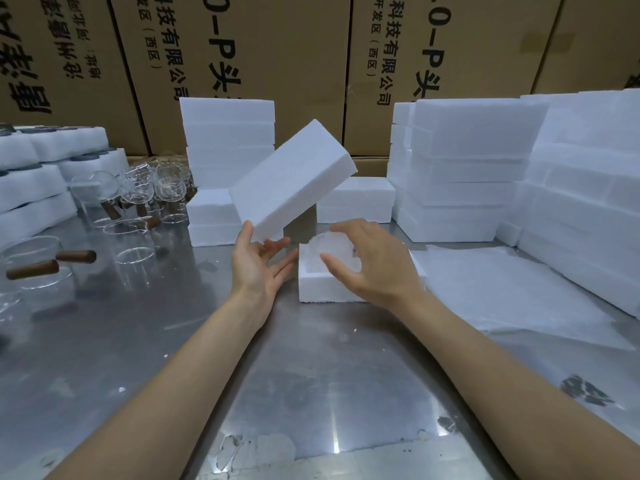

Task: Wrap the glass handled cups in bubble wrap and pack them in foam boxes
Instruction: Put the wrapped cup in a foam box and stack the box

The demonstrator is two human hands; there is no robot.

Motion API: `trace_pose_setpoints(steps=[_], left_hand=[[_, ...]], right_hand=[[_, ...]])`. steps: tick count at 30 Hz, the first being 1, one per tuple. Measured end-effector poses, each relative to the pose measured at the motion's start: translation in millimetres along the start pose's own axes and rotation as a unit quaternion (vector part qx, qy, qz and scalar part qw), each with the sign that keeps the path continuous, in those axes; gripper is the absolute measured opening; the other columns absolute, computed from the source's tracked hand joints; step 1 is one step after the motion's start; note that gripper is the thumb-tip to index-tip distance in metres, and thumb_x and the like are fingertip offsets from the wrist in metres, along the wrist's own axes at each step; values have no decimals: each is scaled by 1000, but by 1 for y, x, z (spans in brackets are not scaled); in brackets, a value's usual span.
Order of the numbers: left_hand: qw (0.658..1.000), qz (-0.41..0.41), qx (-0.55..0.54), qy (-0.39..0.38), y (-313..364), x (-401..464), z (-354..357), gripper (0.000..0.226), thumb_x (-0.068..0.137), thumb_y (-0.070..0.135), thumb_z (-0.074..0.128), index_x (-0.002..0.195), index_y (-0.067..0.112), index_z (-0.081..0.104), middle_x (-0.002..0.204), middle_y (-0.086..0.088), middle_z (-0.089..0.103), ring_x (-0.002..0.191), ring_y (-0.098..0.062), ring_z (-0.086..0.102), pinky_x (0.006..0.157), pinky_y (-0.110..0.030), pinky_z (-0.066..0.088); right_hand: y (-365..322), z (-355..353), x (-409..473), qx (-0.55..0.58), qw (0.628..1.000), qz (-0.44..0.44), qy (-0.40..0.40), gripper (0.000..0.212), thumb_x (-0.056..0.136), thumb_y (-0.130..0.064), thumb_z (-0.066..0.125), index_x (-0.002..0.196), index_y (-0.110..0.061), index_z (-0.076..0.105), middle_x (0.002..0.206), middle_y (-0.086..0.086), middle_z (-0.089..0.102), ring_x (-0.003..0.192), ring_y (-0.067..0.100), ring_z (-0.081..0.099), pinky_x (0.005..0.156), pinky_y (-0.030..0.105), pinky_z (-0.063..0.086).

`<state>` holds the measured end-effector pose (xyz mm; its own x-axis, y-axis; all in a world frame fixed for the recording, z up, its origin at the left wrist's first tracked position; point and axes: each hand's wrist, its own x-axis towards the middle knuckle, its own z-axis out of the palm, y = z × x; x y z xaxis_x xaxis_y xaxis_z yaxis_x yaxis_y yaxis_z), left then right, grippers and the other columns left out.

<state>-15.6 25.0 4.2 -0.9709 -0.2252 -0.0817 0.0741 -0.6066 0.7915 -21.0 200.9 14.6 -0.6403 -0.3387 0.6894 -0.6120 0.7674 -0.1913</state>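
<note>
An open white foam box (322, 289) sits on the metal table (311, 393) in front of me. Inside it lies a cup wrapped in bubble wrap (329, 245), mostly hidden by my right hand (374, 265), which is cupped just over it with fingers apart. My left hand (258, 268) pinches the lower corner of a white foam lid (291, 181), thumb on one side and fingers beneath. The lid is tilted steeply up and to the right, above and left of the box. Unwrapped glass cups with wooden handles (135, 244) stand at the left.
Bubble wrap sheets (502, 292) lie flat to the right of the box. Foam box stacks stand behind (228, 143), at back right (460, 168) and far right (588, 185). Foam packs (34, 181) are piled at far left. Cardboard cartons (277, 46) wall off the back.
</note>
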Motion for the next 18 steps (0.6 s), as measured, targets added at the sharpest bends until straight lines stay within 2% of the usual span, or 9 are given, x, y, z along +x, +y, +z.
trace_pose_setpoints(steps=[5, 7, 9, 12, 14, 15, 16, 17, 18], left_hand=[[1000, 3, 6, 4, 1, -2, 1, 44, 95, 54, 43, 76, 14, 43, 100, -8, 66, 99, -30, 68, 104, -43, 43], [1000, 11, 23, 9, 1, -3, 1, 43, 94, 53, 44, 76, 15, 44, 98, -7, 67, 97, -29, 69, 101, -41, 46], [998, 28, 56, 12, 1, -4, 4, 42, 94, 53, 45, 74, 16, 44, 95, -4, 68, 93, -27, 69, 92, -36, 49], [988, 71, 138, 15, 0, -5, 8, 44, 93, 56, 43, 73, 17, 47, 90, 1, 68, 90, -19, 67, 83, -30, 46], [975, 110, 193, 11, -3, -6, 10, 51, 94, 57, 41, 88, 10, 60, 95, 0, 66, 95, -17, 64, 83, -29, 43], [968, 126, 216, 11, -4, -7, 10, 58, 94, 57, 40, 102, 3, 62, 99, -2, 65, 99, -19, 62, 82, -29, 42], [962, 139, 235, 13, -5, -8, 11, 62, 94, 57, 39, 108, 0, 61, 100, -4, 64, 101, -22, 61, 82, -29, 41], [955, 153, 254, 15, -6, -8, 10, 60, 94, 57, 40, 98, 2, 63, 95, -5, 63, 101, -25, 60, 84, -31, 42], [946, 166, 277, 17, -5, -9, 9, 56, 93, 59, 41, 80, 8, 60, 86, -4, 61, 96, -26, 59, 87, -36, 40]], right_hand=[[-1, -1, 1, 138, 981, 63, 118, 47, 89, -48, 41, 119, -16, 56, 120, -4, 58, 107, 10, 52, 81, 14, 40], [2, -7, 6, 179, 959, 114, 186, 46, 90, -48, 35, 117, -16, 54, 114, -7, 57, 100, 8, 51, 77, 7, 36], [8, -15, 11, 228, 926, 166, 252, 38, 92, -45, 36, 114, -18, 53, 106, -11, 54, 94, 4, 50, 71, 6, 37], [20, -26, 12, 287, 896, 207, 270, 31, 90, -45, 40, 111, -24, 49, 103, -17, 51, 89, -13, 48, 70, 1, 36], [23, -28, 10, 324, 886, 220, 248, 36, 88, -49, 39, 115, -25, 47, 107, -18, 50, 91, -18, 47, 74, 1, 36], [24, -28, 10, 346, 880, 226, 232, 40, 87, -50, 39, 117, -25, 47, 110, -18, 51, 96, -16, 47, 79, 5, 38], [23, -28, 10, 368, 874, 234, 216, 44, 86, -52, 38, 119, -25, 48, 113, -16, 51, 103, -10, 49, 88, 13, 41], [23, -28, 10, 389, 865, 245, 201, 45, 85, -54, 37, 118, -27, 49, 114, -14, 52, 109, -1, 50, 95, 26, 44], [21, -29, 11, 407, 856, 257, 191, 42, 83, -56, 37, 113, -30, 51, 113, -14, 53, 111, 5, 51, 99, 38, 45]])
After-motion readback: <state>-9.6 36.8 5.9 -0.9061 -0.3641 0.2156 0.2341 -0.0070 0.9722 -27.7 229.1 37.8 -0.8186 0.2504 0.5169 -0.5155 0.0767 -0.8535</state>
